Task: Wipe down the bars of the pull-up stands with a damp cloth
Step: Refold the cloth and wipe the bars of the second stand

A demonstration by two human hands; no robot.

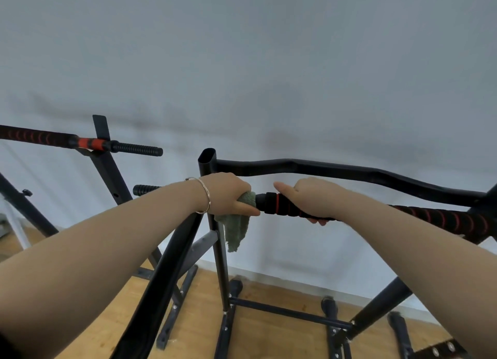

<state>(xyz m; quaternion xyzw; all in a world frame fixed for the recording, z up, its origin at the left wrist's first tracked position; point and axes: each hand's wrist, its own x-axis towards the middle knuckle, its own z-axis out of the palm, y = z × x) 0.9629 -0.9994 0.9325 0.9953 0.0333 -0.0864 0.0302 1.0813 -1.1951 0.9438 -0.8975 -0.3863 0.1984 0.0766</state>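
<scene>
Wiping cloth [236, 232]: soft, limp, light; judged easiest bunched in a fist, its tail hanging toward 6 o'clock.
Left hand [228, 194]: curled round the cloth, pressed against the padded bar [271, 203] end at its 3 o'clock.
Right hand [314, 200]: wrapped over the bar's foam, thumb out.

cloth [238, 232]: grey-green | bar grip [282, 205]: black, red rings | frame [322, 169]: black | floor [269, 340]: tan wood
</scene>
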